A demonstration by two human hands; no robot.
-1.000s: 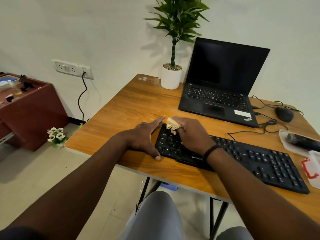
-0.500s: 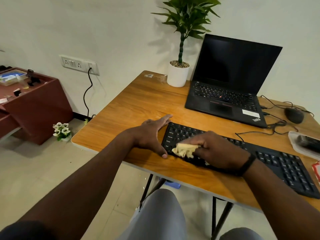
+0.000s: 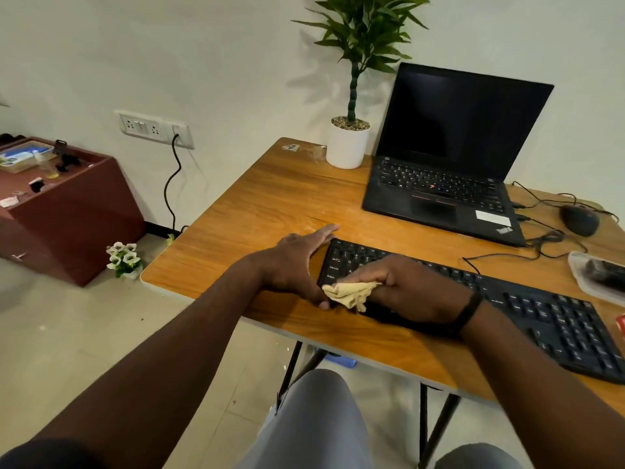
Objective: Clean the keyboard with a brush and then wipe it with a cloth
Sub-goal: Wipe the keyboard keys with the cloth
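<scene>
Cloth (image 3: 350, 293) crumpled, beige | right hand (image 3: 411, 288) pinching it on black keyboard (image 3: 548, 316); left hand (image 3: 297, 262) flat, spread

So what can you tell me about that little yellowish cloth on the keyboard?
The cloth is a small, pale yellow piece of soft-looking fabric, crumpled into folds. The right hand grips it, with most of it sticking out past the fingers. It is pressed on the near left corner of the black keyboard, right beside the left hand, whose thumb looks to touch it.
</scene>
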